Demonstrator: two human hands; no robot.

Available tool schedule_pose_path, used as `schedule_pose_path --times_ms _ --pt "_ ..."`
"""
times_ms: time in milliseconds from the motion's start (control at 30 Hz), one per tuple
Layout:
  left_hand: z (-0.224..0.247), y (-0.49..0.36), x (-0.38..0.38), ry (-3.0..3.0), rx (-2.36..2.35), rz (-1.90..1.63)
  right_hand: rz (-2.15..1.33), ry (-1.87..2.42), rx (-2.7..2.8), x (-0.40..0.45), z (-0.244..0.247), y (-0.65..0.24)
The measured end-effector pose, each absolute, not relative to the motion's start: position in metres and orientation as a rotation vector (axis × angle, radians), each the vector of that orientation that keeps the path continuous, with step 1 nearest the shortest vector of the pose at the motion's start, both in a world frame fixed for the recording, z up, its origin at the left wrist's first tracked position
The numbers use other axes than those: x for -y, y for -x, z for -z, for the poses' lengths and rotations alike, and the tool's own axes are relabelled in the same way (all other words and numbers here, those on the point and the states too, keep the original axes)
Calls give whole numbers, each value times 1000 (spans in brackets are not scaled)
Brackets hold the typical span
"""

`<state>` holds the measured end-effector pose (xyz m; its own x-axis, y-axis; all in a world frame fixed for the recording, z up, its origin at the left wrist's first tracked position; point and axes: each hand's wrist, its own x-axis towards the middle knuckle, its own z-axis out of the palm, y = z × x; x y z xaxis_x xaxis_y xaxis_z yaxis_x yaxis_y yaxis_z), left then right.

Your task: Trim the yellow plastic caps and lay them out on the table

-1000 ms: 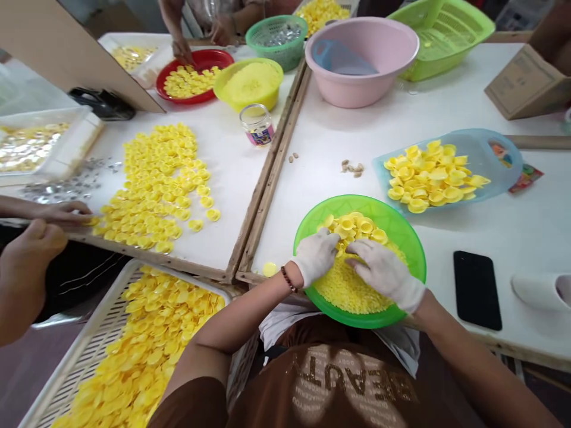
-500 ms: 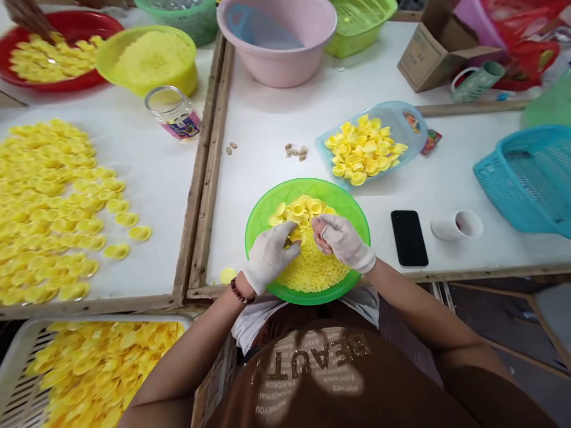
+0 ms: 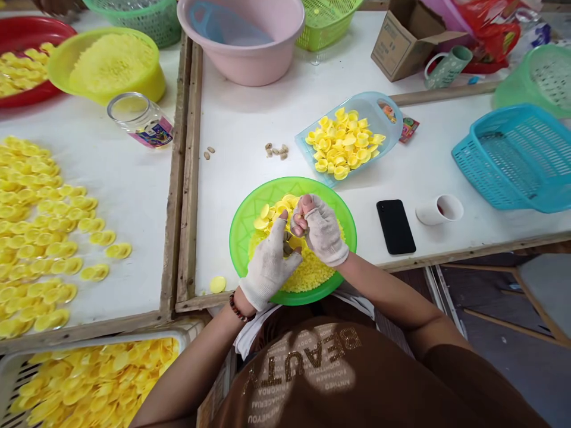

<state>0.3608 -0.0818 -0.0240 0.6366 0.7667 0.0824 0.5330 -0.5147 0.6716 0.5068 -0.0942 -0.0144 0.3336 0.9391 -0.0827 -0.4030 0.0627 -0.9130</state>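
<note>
Both hands wear white gloves with bare fingertips and are over a green basin (image 3: pixel 239 229). My left hand (image 3: pixel 267 260) curls round a small yellow cup-shaped piece (image 3: pixel 294 242), thumb toward fingers. Close beside it, my right hand (image 3: pixel 322 230) is closed in a pinch with the thumb on top; whatever the fingertips hold is hidden. Small yellow grains (image 3: pixel 310 276) fill the near part of the basin, and yellow cup-shaped pieces (image 3: pixel 266 217) lie at its far side. Beyond it, a light-blue scoop tray (image 3: pixel 392 128) carries a heap of similar yellow cups (image 3: pixel 341 142).
A black phone (image 3: pixel 396 226) and a white cup (image 3: pixel 439 210) lie right of the basin, near a blue basket (image 3: pixel 504 172). Left, past a wooden strip (image 3: pixel 187 178), stand a clear jar (image 3: pixel 143 122) and many yellow pieces (image 3: pixel 49 226). A pink tub (image 3: pixel 250 59) stands behind.
The view has shifted, so the table things appear further left. My right hand has turned upward and come closer to my left hand, its thumb now on top.
</note>
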Motion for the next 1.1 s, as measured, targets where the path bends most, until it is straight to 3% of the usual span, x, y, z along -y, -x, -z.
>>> schedule_pose_path --times_ms 100,300,567,767,967,1100 --pt "26 -353 80 -2261 -1011 -497 -1088 1174 766 103 14 -522" --pt "22 -345 80 -2446 -1007 -610 -824 1609 1543 128 14 -543" --pt "18 -345 79 -2390 -887 -713 -1352 1361 1174 125 27 -532" --pt "30 -341 69 -2057 -1007 -581 -1457 1325 1096 118 20 -535" --pt "28 -330 51 -2215 -1178 -665 -890 1734 1650 121 22 -549" --pt "19 -331 37 -2441 -1183 -342 -654 1950 2118 121 20 -545"
